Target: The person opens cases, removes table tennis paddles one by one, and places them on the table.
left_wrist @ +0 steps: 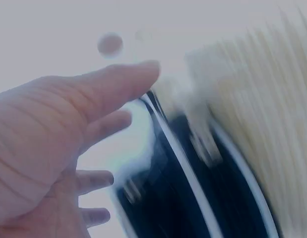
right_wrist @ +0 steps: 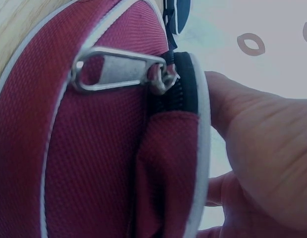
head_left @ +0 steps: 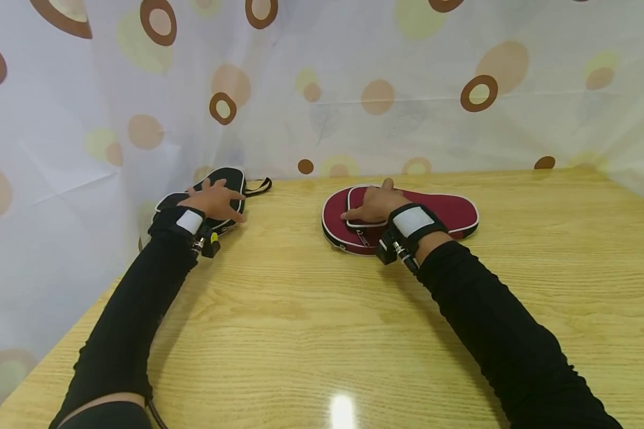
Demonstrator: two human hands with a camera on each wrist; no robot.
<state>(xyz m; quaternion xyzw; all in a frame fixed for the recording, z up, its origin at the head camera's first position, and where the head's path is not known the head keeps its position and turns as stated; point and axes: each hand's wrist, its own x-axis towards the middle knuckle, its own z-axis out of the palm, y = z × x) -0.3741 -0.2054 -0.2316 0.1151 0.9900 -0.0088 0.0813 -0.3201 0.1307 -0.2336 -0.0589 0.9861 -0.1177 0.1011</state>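
Observation:
A dark red paddle-shaped zip case point(head_left: 445, 208) with white piping lies on the table, its narrow end to the right. My right hand point(head_left: 378, 202) is over its raised front pocket, fingers and thumb spread. In the right wrist view a metal zip pull point(right_wrist: 118, 69) hangs at the pocket's edge, beside the thumb. At the far left lies a black zip case point(head_left: 228, 177) with white piping and a wrist loop point(head_left: 259, 187). Above it my left hand point(head_left: 214, 201) has its fingers apart. The left wrist view shows that hand point(left_wrist: 49, 139) with straight fingers; the case is blurred there.
Both cases are near the back of a light wood table point(head_left: 290, 322). A white curtain point(head_left: 322, 71) with brown and yellow dots hangs behind the table and along its left side. Each wrist wears a strapped camera.

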